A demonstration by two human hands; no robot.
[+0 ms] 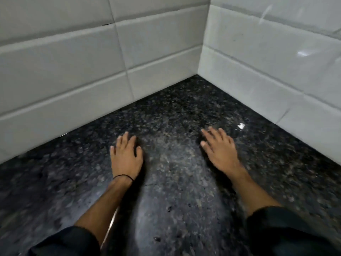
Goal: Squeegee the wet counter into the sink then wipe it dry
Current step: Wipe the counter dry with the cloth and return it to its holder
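Hands empty — left hand and right hand both flat, fingers spread, palms down over dark speckled counter, touching or hovering unclear. Likely feeling for wetness or about to fetch tool. No squeegee, cloth or sink in view. White tiled walls meet at corner — water glint near right wall.
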